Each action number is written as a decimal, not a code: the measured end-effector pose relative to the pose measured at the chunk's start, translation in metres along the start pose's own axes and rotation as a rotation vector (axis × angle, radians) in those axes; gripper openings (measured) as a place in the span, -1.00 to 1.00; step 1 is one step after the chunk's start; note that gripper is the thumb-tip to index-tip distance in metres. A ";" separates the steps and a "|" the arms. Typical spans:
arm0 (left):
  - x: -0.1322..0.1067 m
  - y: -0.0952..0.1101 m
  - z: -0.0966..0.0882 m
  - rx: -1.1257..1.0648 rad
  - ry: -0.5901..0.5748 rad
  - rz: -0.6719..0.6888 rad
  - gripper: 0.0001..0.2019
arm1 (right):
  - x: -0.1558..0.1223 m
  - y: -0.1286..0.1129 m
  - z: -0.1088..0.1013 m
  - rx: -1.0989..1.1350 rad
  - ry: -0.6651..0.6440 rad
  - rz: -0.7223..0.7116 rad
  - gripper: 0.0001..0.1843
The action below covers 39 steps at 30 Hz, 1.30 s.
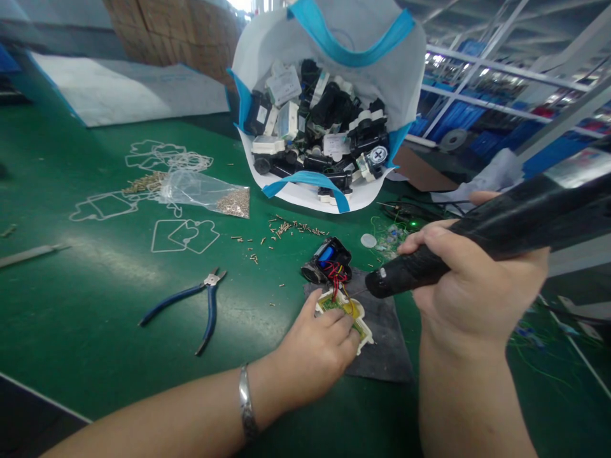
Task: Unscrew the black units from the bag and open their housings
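Observation:
In the head view my right hand [463, 280] is wrapped around a black electric screwdriver [424, 267]. Its thin bit points left and down toward a white plastic housing part with a green-yellow circuit board [356, 310]. Spread over that part, the fingers of my left hand [324, 337] grip it against a dark grey mat [382, 343] and cover some of the board. Red, black and yellow wires run from the board to a black casing [329, 257] with a blue component inside. Whether the bit touches a screw is too small to tell.
Blue-handled cutters [207, 292] lie at left, below white gaskets [186, 235] and a clear bag of screws [210, 194]. Loose screws [286, 229] are scattered mid-table. Behind them stands a white bag [329, 200] full of black and white devices. A soldering-iron-like tool [33, 254] is far left.

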<state>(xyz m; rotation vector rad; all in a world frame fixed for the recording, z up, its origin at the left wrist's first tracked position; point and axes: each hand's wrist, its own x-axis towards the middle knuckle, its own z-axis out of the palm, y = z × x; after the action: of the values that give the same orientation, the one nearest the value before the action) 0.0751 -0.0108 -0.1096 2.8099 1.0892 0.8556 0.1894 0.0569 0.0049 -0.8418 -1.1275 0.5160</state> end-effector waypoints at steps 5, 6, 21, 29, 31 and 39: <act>0.000 0.000 -0.001 0.007 -0.011 0.002 -0.77 | -0.001 0.001 0.000 0.007 -0.015 -0.007 -0.63; 0.001 0.000 -0.001 0.009 -0.012 0.004 -0.78 | -0.001 0.001 0.001 0.007 -0.020 -0.004 -0.63; 0.005 -0.008 0.003 0.059 0.104 0.095 -0.84 | 0.014 0.019 0.001 0.064 0.006 0.058 -0.70; 0.008 -0.007 0.000 0.058 0.114 0.087 -0.82 | 0.016 0.024 -0.001 0.023 -0.026 0.084 -0.77; 0.008 -0.007 0.000 0.060 0.115 0.090 -0.82 | 0.017 0.026 -0.002 0.023 -0.029 0.096 -0.76; 0.008 -0.008 0.000 0.056 0.085 0.101 -0.83 | 0.019 0.031 -0.001 0.064 -0.013 0.149 -0.71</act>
<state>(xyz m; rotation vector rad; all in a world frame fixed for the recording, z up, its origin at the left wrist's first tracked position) 0.0749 -0.0002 -0.1075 2.9220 1.0036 0.9771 0.1990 0.0885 -0.0093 -0.8719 -1.0593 0.6782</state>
